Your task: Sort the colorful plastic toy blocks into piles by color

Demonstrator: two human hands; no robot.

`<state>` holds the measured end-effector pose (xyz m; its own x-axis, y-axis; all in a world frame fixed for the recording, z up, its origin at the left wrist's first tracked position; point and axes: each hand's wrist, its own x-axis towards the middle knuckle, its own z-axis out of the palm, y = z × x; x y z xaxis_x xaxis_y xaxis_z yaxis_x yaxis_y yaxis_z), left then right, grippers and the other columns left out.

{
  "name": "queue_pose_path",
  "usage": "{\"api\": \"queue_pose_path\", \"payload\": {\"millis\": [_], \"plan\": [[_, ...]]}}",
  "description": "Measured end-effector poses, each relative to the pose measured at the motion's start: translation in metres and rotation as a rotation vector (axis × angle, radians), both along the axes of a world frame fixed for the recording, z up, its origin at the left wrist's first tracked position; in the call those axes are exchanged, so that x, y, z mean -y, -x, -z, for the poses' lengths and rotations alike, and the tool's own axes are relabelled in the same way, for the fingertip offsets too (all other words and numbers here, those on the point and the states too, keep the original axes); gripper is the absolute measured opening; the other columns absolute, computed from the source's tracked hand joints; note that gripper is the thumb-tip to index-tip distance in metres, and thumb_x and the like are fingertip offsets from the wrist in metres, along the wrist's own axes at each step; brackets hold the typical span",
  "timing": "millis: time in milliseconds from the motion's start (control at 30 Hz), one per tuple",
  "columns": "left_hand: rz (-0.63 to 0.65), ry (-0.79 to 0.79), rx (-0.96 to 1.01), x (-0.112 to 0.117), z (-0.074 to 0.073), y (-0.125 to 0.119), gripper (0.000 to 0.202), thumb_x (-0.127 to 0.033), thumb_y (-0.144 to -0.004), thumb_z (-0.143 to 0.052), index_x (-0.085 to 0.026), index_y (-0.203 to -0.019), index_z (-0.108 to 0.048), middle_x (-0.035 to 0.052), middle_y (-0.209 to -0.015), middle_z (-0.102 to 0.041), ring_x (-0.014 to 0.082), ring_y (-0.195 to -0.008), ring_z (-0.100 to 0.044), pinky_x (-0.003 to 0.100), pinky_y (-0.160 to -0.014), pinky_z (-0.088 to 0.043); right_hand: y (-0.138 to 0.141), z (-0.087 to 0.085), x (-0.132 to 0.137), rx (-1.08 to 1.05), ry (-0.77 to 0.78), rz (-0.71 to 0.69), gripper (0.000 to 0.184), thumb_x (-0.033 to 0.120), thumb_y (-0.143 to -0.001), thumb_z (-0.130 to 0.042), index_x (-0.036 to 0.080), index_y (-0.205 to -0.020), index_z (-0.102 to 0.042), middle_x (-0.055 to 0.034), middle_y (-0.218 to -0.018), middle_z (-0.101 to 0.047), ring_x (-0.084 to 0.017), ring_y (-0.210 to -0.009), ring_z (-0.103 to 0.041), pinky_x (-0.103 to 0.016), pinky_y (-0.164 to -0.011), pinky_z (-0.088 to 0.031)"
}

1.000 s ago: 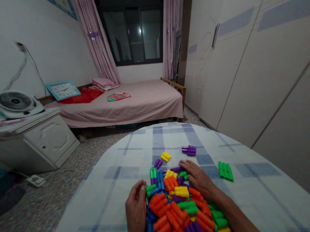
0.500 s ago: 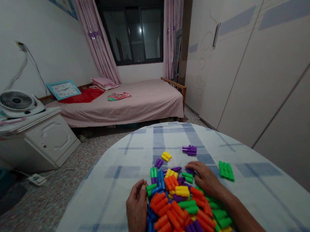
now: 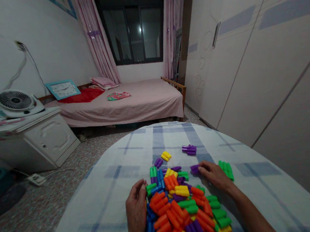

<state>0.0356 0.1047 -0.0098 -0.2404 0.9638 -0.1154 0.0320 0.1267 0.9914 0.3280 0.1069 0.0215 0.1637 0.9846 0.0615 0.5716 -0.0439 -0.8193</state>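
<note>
A heap of plastic tube-shaped building blocks (image 3: 176,217) in orange, green, blue, yellow and purple lies in front of me. My left hand (image 3: 136,204) rests on its edge against the heap's left side, fingers loosely curved and holding nothing that I can see. To the upper right of the heap, my right hand (image 3: 212,172) pinches a purple block (image 3: 195,169) between thumb and fingers, at or just above the cloth. A green block (image 3: 226,170) lies just beyond that hand. Farther out are a purple block cluster (image 3: 189,150), a yellow block (image 3: 166,156) and another purple block (image 3: 158,163).
The round table wears a blue-and-white checked cloth (image 3: 103,206). Behind it stands a bed (image 3: 148,102) below a window. A fan (image 3: 17,102) sits on a white cabinet (image 3: 49,142) at left. A wardrobe (image 3: 263,64) lines the right side.
My right hand has moved right, away from the heap's upper edge, drawing the purple block with it. Green blocks beneath that hand now show. My left hand has stayed put.
</note>
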Motion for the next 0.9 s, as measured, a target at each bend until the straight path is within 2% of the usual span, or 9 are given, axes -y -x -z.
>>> {"api": "queue_pose_path", "payload": {"millis": [67,133,267,333,467,567,633,733,900], "plan": [[0.006,0.001,-0.002,0.000,0.000,0.000,0.048,-0.051,-0.071,-0.060,-0.016,-0.102,-0.064,0.0098,-0.107,-0.068,0.0252,-0.102,-0.061,0.036,-0.091,-0.045,0.000,-0.003,0.000,-0.051,0.036,0.017,0.019,0.038,-0.066,-0.058,0.021,-0.061,-0.064,-0.0015,-0.060,-0.059,-0.016,-0.059,-0.052,-0.027,-0.055,-0.039],[0.008,0.000,0.003,0.000,0.001,0.000,0.048,-0.051,-0.071,-0.060,-0.016,-0.103,-0.064,0.0098,-0.107,-0.068,0.0253,-0.102,-0.061,0.037,-0.092,-0.045,0.003,-0.004,-0.001,-0.086,0.052,0.038,0.023,0.041,-0.068,-0.056,0.021,-0.065,-0.066,-0.0022,-0.059,-0.060,-0.016,-0.056,-0.051,-0.028,-0.052,-0.038],[-0.002,-0.004,0.025,0.000,0.003,0.001,0.048,-0.050,-0.070,-0.061,-0.015,-0.103,-0.065,0.0102,-0.107,-0.068,0.0257,-0.101,-0.061,0.037,-0.091,-0.045,0.011,0.002,-0.002,-0.294,0.015,0.267,0.041,0.043,-0.074,-0.049,0.017,-0.101,-0.063,-0.0029,-0.063,-0.062,-0.014,-0.049,-0.051,-0.027,-0.046,-0.038],[-0.005,-0.012,0.021,0.000,0.003,0.001,0.047,-0.050,-0.070,-0.062,-0.015,-0.102,-0.066,0.0106,-0.106,-0.068,0.0258,-0.101,-0.062,0.037,-0.091,-0.046,0.014,0.006,-0.002,-0.320,-0.032,0.346,0.044,0.042,-0.072,-0.052,0.016,-0.107,-0.059,-0.0033,-0.071,-0.063,-0.014,-0.053,-0.054,-0.026,-0.048,-0.041],[-0.005,-0.030,0.005,0.001,0.002,0.001,0.047,-0.050,-0.070,-0.061,-0.015,-0.101,-0.066,0.0109,-0.104,-0.069,0.0258,-0.100,-0.062,0.037,-0.091,-0.046,0.020,0.013,-0.002,-0.156,-0.049,0.120,0.035,0.039,-0.073,-0.054,0.017,-0.100,-0.063,-0.0044,-0.085,-0.065,-0.017,-0.071,-0.060,-0.029,-0.064,-0.047],[0.003,-0.025,-0.003,0.001,0.000,0.000,0.047,-0.050,-0.071,-0.059,-0.015,-0.102,-0.065,0.0106,-0.106,-0.068,0.0255,-0.101,-0.061,0.038,-0.091,-0.045,0.028,0.016,-0.002,0.008,-0.060,-0.109,0.029,0.031,-0.073,-0.055,0.020,-0.098,-0.065,-0.0043,-0.090,-0.064,-0.018,-0.083,-0.059,-0.032,-0.077,-0.046],[0.003,-0.025,-0.009,0.001,-0.002,0.000,0.048,-0.051,-0.070,-0.060,-0.015,-0.101,-0.065,0.0104,-0.105,-0.068,0.0256,-0.100,-0.061,0.037,-0.090,-0.046,0.034,0.018,-0.002,0.132,-0.080,-0.179,0.028,0.026,-0.072,-0.056,0.022,-0.098,-0.066,-0.0041,-0.093,-0.062,-0.019,-0.089,-0.057,-0.032,-0.082,-0.044],[0.000,-0.028,-0.015,0.001,-0.003,-0.001,0.048,-0.052,-0.069,-0.060,-0.015,-0.100,-0.066,0.0100,-0.104,-0.069,0.0258,-0.099,-0.062,0.036,-0.087,-0.048,0.038,0.021,-0.001,0.226,-0.086,-0.195,0.023,0.023,-0.072,-0.054,0.022,-0.092,-0.064,-0.0033,-0.093,-0.059,-0.018,-0.089,-0.055,-0.031,-0.081,-0.042],[-0.001,-0.032,-0.024,0.001,0.000,0.000,0.047,-0.051,-0.070,-0.060,-0.015,-0.101,-0.066,0.0099,-0.104,-0.069,0.0254,-0.099,-0.062,0.037,-0.089,-0.046,0.037,0.020,-0.001,0.209,-0.025,-0.100,0.014,0.020,-0.069,-0.052,0.021,-0.083,-0.055,0.0018,-0.074,-0.058,-0.015,-0.068,-0.052,-0.026,-0.063,-0.039]]}}
